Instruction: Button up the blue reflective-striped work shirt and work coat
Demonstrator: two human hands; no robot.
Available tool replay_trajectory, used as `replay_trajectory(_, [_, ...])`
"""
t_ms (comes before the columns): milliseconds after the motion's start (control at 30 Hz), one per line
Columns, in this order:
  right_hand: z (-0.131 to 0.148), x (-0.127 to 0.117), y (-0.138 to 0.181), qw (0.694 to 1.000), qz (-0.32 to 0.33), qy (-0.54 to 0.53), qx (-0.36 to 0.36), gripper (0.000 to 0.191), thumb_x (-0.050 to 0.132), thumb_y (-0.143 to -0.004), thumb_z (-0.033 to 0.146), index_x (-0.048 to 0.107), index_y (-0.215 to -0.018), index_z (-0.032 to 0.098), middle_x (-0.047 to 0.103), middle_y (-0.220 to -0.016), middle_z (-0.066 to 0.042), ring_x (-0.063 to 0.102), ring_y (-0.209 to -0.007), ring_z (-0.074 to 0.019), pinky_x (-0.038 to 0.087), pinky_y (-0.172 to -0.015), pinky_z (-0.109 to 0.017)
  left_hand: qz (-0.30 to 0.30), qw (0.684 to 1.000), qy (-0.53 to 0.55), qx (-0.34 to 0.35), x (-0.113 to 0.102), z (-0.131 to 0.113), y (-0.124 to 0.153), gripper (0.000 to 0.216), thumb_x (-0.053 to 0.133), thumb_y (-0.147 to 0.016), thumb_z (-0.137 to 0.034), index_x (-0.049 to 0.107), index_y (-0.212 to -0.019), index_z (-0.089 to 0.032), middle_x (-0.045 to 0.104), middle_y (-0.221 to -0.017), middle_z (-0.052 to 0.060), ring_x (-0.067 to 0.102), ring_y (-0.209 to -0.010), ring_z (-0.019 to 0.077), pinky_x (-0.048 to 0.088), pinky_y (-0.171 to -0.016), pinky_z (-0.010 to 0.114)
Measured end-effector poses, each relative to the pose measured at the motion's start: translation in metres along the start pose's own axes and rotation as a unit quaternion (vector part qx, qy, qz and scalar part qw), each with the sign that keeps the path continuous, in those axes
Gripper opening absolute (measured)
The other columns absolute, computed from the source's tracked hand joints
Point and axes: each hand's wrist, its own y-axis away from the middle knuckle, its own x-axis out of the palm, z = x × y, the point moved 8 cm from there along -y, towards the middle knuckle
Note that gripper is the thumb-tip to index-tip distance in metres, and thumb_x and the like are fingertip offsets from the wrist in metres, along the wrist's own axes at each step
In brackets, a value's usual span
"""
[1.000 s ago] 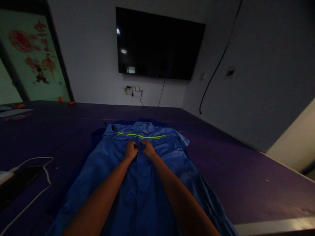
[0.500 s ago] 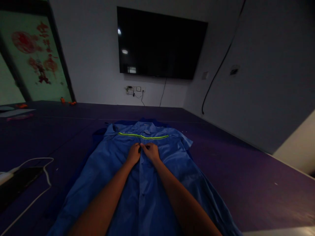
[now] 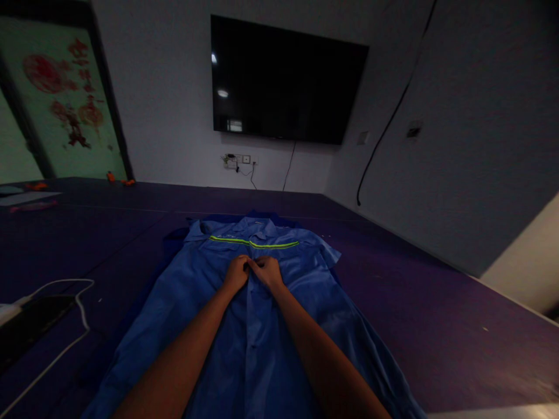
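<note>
A blue short-sleeved shirt (image 3: pixel 301 279) lies face up, its collar at the far end and a yellow-green stripe across the chest. My left hand (image 3: pixel 238 272) and my right hand (image 3: pixel 267 271) meet at the front placket just below the stripe. Both have their fingers pinched on the shirt's front edge, thumbs close together. Whatever button sits between the fingertips is hidden. Darker blue cloth (image 3: pixel 174 235) shows from beneath the shirt at the left and behind the collar.
The shirt rests on a purple floor (image 3: pixel 414 302). At the left are a black flat object (image 3: pixel 35 326) and a white cable (image 3: pixel 82 308). A television (image 3: pixel 288 81) hangs on the far wall, with sockets and wires below. A dark cable (image 3: pixel 388 122) dangles at the right wall.
My fingertips have drawn slightly closer together at the placket, the right thumb now angled lower. The shirt lies in nearly the same place.
</note>
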Motion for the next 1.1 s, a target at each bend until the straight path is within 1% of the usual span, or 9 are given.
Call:
replay_trajectory(167, [0.001,0.003,0.000,1.000,0.009,0.013,-0.011,0.028,0.056,-0.068,0.033,0.057,-0.046,0.017,0.060,-0.054,-0.002,0.057,-0.058,-0.0130,0.035,-0.052,-0.019,-0.001,0.999,0.028,-0.016,0.001,0.003,0.002,0.033,0.047,-0.065,0.002,0.061,-0.088,-0.016,0.064,-0.091,0.005,0.058,-0.091,0.0164,0.044,-0.086,0.031])
replay_trajectory(300, [-0.009,-0.001,-0.002,0.999,-0.024,-0.001,0.021,0.026,0.049,-0.066,0.023,0.050,-0.042,0.017,0.051,-0.044,0.001,0.050,-0.049,-0.0110,0.030,-0.047,-0.019,-0.003,1.000,0.024,-0.018,0.001,0.003,0.001,0.033,0.052,-0.066,-0.002,0.060,-0.094,-0.018,0.063,-0.096,0.004,0.056,-0.096,0.0170,0.042,-0.090,0.033])
replay_trajectory(433, [-0.020,-0.007,-0.006,0.995,-0.058,-0.054,0.056,0.030,0.042,-0.069,0.026,0.043,-0.041,0.017,0.038,-0.039,0.004,0.041,-0.043,-0.0090,0.024,-0.043,-0.019,-0.014,1.000,-0.018,-0.020,0.000,0.005,0.000,0.030,0.055,-0.068,-0.005,0.060,-0.095,-0.016,0.062,-0.099,0.007,0.053,-0.102,0.0197,0.038,-0.094,0.036])
replay_trajectory(533, [-0.024,-0.009,-0.010,0.992,-0.063,-0.094,0.060,0.032,0.040,-0.071,0.032,0.040,-0.042,0.018,0.036,-0.040,0.005,0.038,-0.043,-0.0084,0.023,-0.042,-0.019,-0.010,0.999,-0.023,-0.022,0.001,0.006,0.000,0.029,0.052,-0.069,-0.004,0.061,-0.094,-0.016,0.063,-0.098,0.007,0.053,-0.102,0.0191,0.039,-0.093,0.036])
replay_trajectory(633, [-0.024,-0.006,-0.012,0.992,-0.046,-0.104,0.049,0.033,0.041,-0.071,0.033,0.042,-0.042,0.017,0.038,-0.042,0.005,0.039,-0.045,-0.0089,0.025,-0.043,-0.019,-0.001,1.000,-0.011,-0.027,0.003,0.007,0.000,0.030,0.049,-0.070,-0.002,0.062,-0.092,-0.017,0.064,-0.096,0.006,0.054,-0.100,0.0178,0.040,-0.092,0.034])
replay_trajectory(767, [-0.023,-0.001,-0.012,0.994,-0.026,-0.094,0.039,0.029,0.044,-0.069,0.031,0.049,-0.045,0.017,0.046,-0.044,0.004,0.046,-0.048,-0.0108,0.031,-0.046,-0.019,0.002,1.000,-0.003,-0.029,0.005,0.010,-0.001,0.030,0.047,-0.069,0.000,0.065,-0.087,-0.017,0.065,-0.092,0.005,0.056,-0.096,0.0170,0.041,-0.092,0.034])
replay_trajectory(900, [-0.023,0.000,-0.009,0.993,-0.031,-0.106,0.045,0.021,0.048,-0.068,0.030,0.060,-0.057,0.016,0.058,-0.054,0.001,0.053,-0.055,-0.0127,0.038,-0.050,-0.019,0.007,0.999,0.029,-0.012,0.006,0.010,-0.004,0.034,0.042,-0.068,0.003,0.067,-0.081,-0.016,0.065,-0.091,0.005,0.058,-0.092,0.0152,0.043,-0.090,0.032])
replay_trajectory(1000, [-0.020,0.001,-0.008,0.993,-0.020,-0.106,0.037,0.019,0.050,-0.067,0.029,0.063,-0.061,0.016,0.059,-0.055,0.001,0.053,-0.054,-0.0127,0.039,-0.050,-0.020,-0.006,0.998,0.061,-0.018,0.002,0.011,-0.004,0.036,0.041,-0.069,0.002,0.068,-0.082,-0.017,0.066,-0.093,0.006,0.059,-0.092,0.0144,0.045,-0.090,0.032])
replay_trajectory(1100, [-0.017,0.002,-0.007,0.994,-0.006,-0.101,0.029,0.018,0.050,-0.067,0.024,0.062,-0.057,0.016,0.058,-0.052,0.002,0.055,-0.055,-0.0132,0.040,-0.052,-0.020,-0.030,0.995,0.083,-0.035,-0.003,0.015,-0.004,0.034,0.042,-0.070,0.000,0.069,-0.082,-0.017,0.066,-0.095,0.006,0.060,-0.092,0.0147,0.045,-0.090,0.033])
